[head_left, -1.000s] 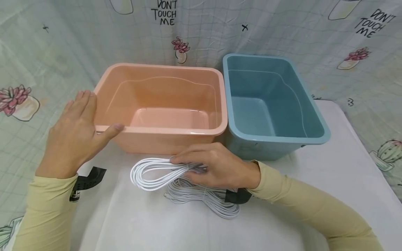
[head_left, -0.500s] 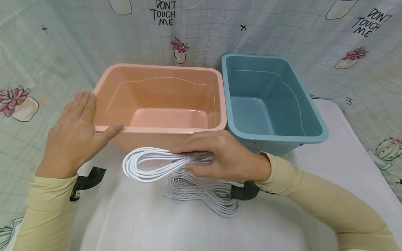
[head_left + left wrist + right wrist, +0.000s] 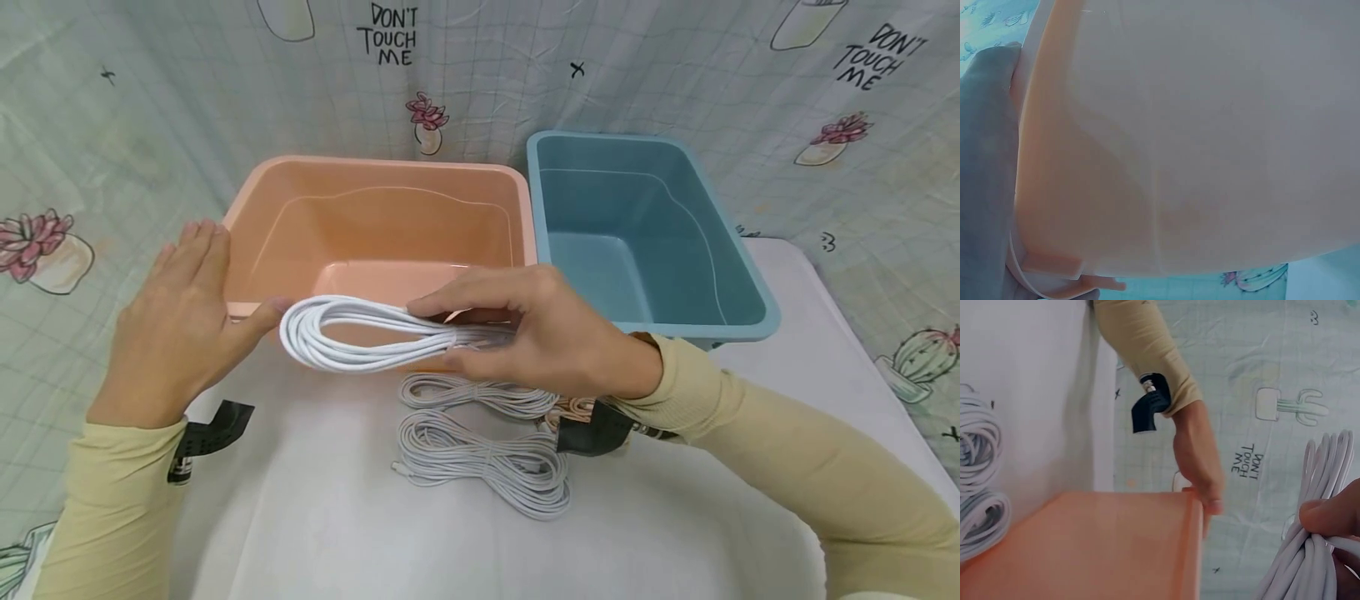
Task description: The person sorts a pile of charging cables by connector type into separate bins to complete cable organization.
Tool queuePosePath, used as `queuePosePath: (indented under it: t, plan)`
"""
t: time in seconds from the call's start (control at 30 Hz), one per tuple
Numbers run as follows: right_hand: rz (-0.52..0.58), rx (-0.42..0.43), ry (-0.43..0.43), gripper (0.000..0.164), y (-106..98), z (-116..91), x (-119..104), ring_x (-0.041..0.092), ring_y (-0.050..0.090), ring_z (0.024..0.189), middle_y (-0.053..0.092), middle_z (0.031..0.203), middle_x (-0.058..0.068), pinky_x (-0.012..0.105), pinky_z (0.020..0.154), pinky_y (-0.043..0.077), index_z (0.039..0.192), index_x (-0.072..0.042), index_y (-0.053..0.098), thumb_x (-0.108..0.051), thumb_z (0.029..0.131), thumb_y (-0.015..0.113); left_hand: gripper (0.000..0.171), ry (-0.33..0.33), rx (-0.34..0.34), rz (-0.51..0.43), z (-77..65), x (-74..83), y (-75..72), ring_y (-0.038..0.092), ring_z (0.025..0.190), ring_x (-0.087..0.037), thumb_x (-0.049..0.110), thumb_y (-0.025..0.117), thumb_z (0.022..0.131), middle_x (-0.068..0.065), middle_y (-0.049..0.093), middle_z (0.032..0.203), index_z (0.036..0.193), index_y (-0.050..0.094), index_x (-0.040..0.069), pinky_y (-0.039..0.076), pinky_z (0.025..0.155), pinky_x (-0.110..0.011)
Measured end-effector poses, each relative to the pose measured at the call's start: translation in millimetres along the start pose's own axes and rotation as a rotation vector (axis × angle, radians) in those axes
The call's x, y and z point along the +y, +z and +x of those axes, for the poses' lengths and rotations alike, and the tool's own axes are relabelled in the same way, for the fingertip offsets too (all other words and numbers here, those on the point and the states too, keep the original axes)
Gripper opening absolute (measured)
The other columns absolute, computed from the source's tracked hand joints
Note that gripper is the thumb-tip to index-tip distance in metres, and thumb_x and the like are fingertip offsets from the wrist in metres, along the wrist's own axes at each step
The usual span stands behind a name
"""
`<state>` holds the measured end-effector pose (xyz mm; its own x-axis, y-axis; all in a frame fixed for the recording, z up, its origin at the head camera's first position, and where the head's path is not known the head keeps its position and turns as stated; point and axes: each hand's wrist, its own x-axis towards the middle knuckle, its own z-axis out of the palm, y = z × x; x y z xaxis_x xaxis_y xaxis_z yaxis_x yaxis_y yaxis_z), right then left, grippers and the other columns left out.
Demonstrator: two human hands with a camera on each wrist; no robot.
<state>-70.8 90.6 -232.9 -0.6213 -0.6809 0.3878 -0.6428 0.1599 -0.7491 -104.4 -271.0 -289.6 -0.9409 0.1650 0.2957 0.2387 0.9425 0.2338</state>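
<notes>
My right hand (image 3: 551, 337) pinches a coiled white cable (image 3: 352, 333) between thumb and fingers, over the front rim of the peach bin. In the right wrist view the cable (image 3: 1310, 550) shows its strands bunched under the fingers. My left hand (image 3: 176, 321) rests on the bin's front left corner, fingers straight along the side and thumb lying over the front rim. The peach bin (image 3: 390, 165) stands lengthwise before me. In the left wrist view the hand (image 3: 988, 169) lies against the bin wall (image 3: 1097, 169).
A teal bin (image 3: 753, 329) stands right of the peach one. Near me on the white table (image 3: 337, 517) lie two more white cable coils (image 3: 487, 462). A brownish coil (image 3: 576, 408) is partly hidden by the right wrist's black strap. A patterned cloth (image 3: 480, 83) hangs behind.
My right hand has lifted the white cable coil up and forward from near the table to the peach bin's rim, uncovering other coils beneath. The left hand has stayed in place.
</notes>
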Motion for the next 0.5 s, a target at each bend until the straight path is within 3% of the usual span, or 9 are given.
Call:
queuePosePath:
  t: [0.2,0.5]
  plan:
    - [0.019,0.046,0.041,0.044,-10,10,-6,0.013,0.074,0.112,0.076,0.125,0.011,0.028,0.099,0.060,0.127,-0.002,0.073,0.003,0.084,0.081,0.105,-0.020,-0.024,0.009,1.1,-0.2,-0.4,0.014,0.162,-0.041,0.070,0.050,0.095,-0.027,0.019,0.171,0.164,0.017,-0.001,0.014,0.133,-0.056]
    - [0.020,0.094,0.054,0.044,-23,32,-4,0.013,0.074,0.116,0.075,0.127,0.011,0.027,0.101,0.058,0.127,-0.001,0.073,0.004,0.084,0.080,0.106,0.005,-0.022,-0.018,2.9,-2.6,-0.2,0.018,0.161,-0.044,0.070,0.052,0.096,-0.027,0.018,0.171,0.163,0.018,-0.004,0.013,0.133,-0.057]
